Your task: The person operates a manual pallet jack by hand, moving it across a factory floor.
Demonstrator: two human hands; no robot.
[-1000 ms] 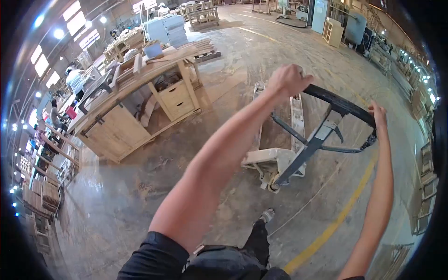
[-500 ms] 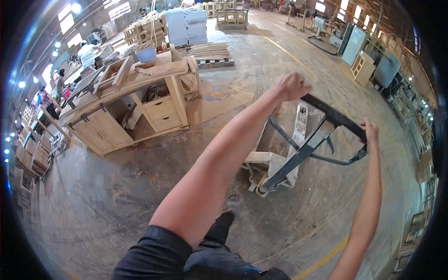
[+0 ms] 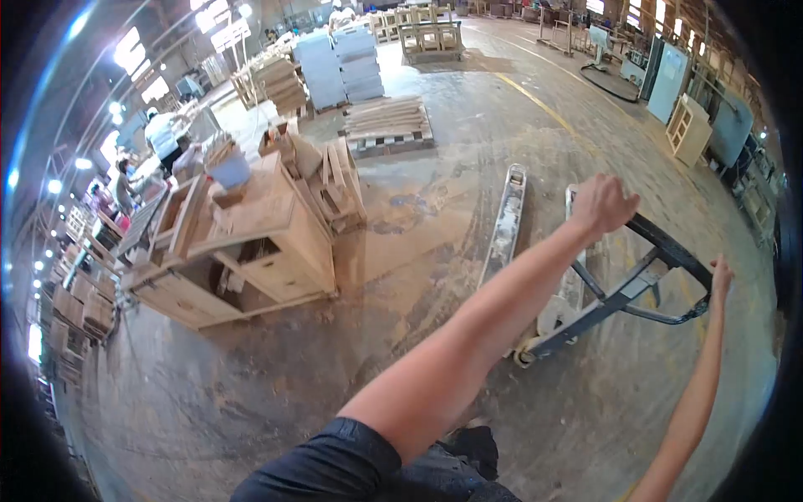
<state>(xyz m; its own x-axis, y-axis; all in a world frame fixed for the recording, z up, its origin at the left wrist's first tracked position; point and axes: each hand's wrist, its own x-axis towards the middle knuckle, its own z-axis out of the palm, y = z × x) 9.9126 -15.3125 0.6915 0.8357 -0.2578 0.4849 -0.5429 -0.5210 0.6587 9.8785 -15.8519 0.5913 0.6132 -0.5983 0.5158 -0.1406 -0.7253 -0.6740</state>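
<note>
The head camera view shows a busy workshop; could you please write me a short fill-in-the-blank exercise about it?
1. The left hand and the right hand are at opposite ends of the handle, whose colour is ____.
2. The pallet jack has ____ long, pale forks.
3. In the picture, the wooden cabinet stands to the ____ of the pallet jack.

Missing words: black; two; left.

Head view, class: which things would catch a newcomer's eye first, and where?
Probably the pallet truck, right of centre, with the left hand closed on one end of its dark handle and the right hand at the other. Next, on the left, the wooden cabinet with a pale blue container on top.
</note>
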